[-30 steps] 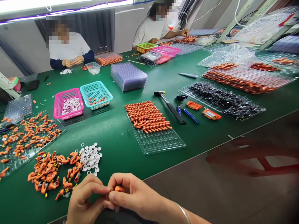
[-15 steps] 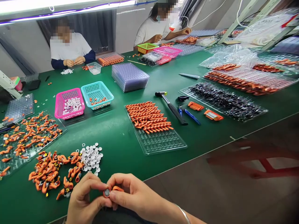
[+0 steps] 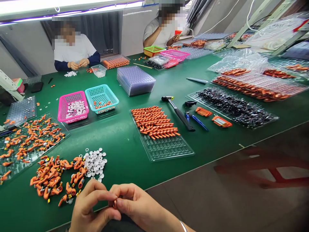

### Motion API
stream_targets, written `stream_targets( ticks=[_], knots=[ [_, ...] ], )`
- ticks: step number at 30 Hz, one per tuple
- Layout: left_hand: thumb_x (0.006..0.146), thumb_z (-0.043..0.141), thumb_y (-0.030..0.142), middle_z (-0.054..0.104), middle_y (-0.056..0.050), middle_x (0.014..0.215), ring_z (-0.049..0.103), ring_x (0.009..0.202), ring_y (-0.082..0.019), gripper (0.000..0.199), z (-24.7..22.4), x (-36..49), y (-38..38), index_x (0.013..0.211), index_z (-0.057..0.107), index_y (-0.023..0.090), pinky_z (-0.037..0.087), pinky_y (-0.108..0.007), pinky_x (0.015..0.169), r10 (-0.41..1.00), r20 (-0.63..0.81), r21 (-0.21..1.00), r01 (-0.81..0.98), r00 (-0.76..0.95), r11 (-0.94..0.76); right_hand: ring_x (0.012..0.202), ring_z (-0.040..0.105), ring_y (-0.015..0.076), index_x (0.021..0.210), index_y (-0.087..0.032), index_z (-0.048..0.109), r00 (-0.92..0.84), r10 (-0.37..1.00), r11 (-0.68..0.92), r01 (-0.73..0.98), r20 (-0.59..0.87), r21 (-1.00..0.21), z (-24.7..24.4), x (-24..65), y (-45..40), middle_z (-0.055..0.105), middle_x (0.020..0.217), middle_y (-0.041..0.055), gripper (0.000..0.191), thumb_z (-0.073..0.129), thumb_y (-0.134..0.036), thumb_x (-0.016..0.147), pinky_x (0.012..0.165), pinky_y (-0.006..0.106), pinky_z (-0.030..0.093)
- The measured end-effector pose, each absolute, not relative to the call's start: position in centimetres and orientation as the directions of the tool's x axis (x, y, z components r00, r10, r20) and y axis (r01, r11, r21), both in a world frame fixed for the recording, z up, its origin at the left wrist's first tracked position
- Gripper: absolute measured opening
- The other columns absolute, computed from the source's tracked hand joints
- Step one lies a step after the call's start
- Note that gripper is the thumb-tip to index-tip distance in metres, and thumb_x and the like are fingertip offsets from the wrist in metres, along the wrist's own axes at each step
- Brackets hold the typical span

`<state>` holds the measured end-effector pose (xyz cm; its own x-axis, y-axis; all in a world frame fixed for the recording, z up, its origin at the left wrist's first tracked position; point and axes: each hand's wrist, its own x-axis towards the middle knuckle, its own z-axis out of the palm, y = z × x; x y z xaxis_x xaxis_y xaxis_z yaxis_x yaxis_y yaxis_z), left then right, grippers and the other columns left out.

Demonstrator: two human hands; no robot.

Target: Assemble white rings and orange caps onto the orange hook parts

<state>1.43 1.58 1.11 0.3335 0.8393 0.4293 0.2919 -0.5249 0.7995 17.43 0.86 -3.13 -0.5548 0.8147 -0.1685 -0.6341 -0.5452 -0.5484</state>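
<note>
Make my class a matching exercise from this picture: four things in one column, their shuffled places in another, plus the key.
Things
1. Turquoise plastic basket
2. Black-handled metal hammer
3. Small orange piece
4. Loose pile of round white caps

Places
A. At the fingertips of the left hand and right hand
B. Beside the pink plastic basket
C. Beside heaped orange parts
D. Beside the blue-handled tool

Pairs: 1-B, 2-D, 3-A, 4-C

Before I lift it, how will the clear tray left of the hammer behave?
The tray may flex, looking thin. It's probably heavier at the far end, where the orange parts lie; those could slide if tilted, being uncovered.
</note>
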Motion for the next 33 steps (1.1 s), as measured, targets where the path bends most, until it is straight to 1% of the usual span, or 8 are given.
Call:
stream_targets(
  ticks=[9, 14, 18, 21, 24, 28, 30, 33],
  knots=[
    [0.088, 0.068, 0.038, 0.057, -0.001, 0.068, 0.055, 0.060, -0.014, 0.021, 1.8, 1.8, 1.4, 0.090, 0.069, 0.016, 0.047, -0.023, 0.053, 0.718, 0.576, 0.586, 0.415, 0.391, -0.696, 0.063, 0.049, 0.0082, 0.072, -0.014, 0.077, -0.544, 0.829, -0.530, -0.692, -0.130, -0.489, -3.7, 16.7, 0.4, 0.059, 0.069, -0.0029, 0.031, 0.090, -0.040, 0.063, 0.063, 0.021, 0.037],
    [0.090, 0.066, 0.034, 0.059, -0.002, 0.068, 0.054, 0.062, -0.015, 0.018, 1.8, 1.6, 1.1, 0.094, 0.068, 0.016, 0.047, -0.026, 0.055, 0.689, 0.585, 0.496, 0.483, 0.428, -0.722, 0.062, 0.050, 0.0079, 0.072, -0.014, 0.074, -0.532, 0.835, -0.523, -0.685, -0.142, -0.508, -3.7, 16.6, 0.1, 0.058, 0.066, -0.0034, 0.033, 0.089, -0.042, 0.065, 0.063, 0.021, 0.039],
    [0.089, 0.067, 0.034, 0.060, -0.001, 0.067, 0.054, 0.062, -0.015, 0.018, 1.8, 1.4, 1.0, 0.089, 0.067, 0.017, 0.047, -0.027, 0.057, 0.695, 0.600, 0.479, 0.518, 0.397, -0.709, 0.064, 0.058, 0.0089, 0.082, -0.015, 0.071, -0.429, 0.886, -0.456, -0.732, -0.179, -0.506, -3.7, 17.0, -0.2, 0.069, 0.074, 0.0000, 0.035, 0.091, -0.037, 0.063, 0.062, 0.019, 0.044],
    [0.091, 0.066, 0.034, 0.061, -0.001, 0.067, 0.055, 0.063, -0.015, 0.016, 1.6, 1.3, 1.1, 0.089, 0.067, 0.018, 0.048, -0.026, 0.058, 0.685, 0.608, 0.465, 0.519, 0.402, -0.717, 0.065, 0.063, 0.0100, 0.080, -0.016, 0.069, -0.411, 0.896, -0.437, -0.738, -0.170, -0.515, -3.8, 17.4, -0.2, 0.073, 0.077, 0.0016, 0.038, 0.095, -0.032, 0.057, 0.062, 0.020, 0.048],
    [0.088, 0.069, 0.034, 0.063, -0.001, 0.069, 0.055, 0.064, -0.016, 0.018, 1.3, 1.1, 1.0, 0.094, 0.068, 0.018, 0.048, -0.027, 0.059, 0.674, 0.615, 0.461, 0.507, 0.409, -0.728, 0.062, 0.065, 0.0100, 0.077, -0.015, 0.070, -0.395, 0.898, -0.433, -0.711, -0.195, -0.554, -3.9, 17.6, -0.2, 0.075, 0.074, 0.0021, 0.034, 0.094, -0.030, 0.058, 0.061, 0.020, 0.050],
    [0.086, 0.071, 0.016, 0.063, -0.002, 0.072, 0.054, 0.068, -0.017, 0.012, 1.1, 0.9, 0.6, 0.098, 0.069, 0.017, 0.048, -0.029, 0.063, 0.686, 0.601, 0.501, 0.474, 0.411, -0.724, 0.059, 0.065, 0.0101, 0.074, -0.016, 0.075, -0.351, 0.915, -0.399, -0.713, -0.199, -0.577, -4.0, 17.6, -0.2, 0.075, 0.070, 0.0022, 0.030, 0.094, -0.032, 0.057, 0.057, 0.019, 0.051],
    [0.085, 0.068, 0.006, 0.063, -0.003, 0.075, 0.053, 0.069, -0.018, 0.019, 1.2, 0.7, 0.4, 0.099, 0.070, 0.018, 0.048, -0.030, 0.065, 0.687, 0.592, 0.504, 0.472, 0.421, -0.724, 0.059, 0.065, 0.0108, 0.074, -0.017, 0.078, -0.333, 0.922, -0.383, -0.714, -0.197, -0.586, -3.9, 17.5, -0.2, 0.075, 0.070, 0.0024, 0.028, 0.094, -0.032, 0.058, 0.057, 0.019, 0.052],
    [0.083, 0.067, 0.003, 0.063, -0.003, 0.075, 0.054, 0.069, -0.017, 0.023, 1.4, 0.6, 0.4, 0.099, 0.072, 0.018, 0.048, -0.030, 0.063, 0.653, 0.623, 0.465, 0.468, 0.431, -0.752, 0.060, 0.065, 0.0109, 0.074, -0.018, 0.080, -0.321, 0.929, -0.367, -0.722, -0.186, -0.586, -3.9, 17.6, -0.3, 0.076, 0.070, 0.0027, 0.025, 0.093, -0.032, 0.058, 0.057, 0.019, 0.053]
  ],
)
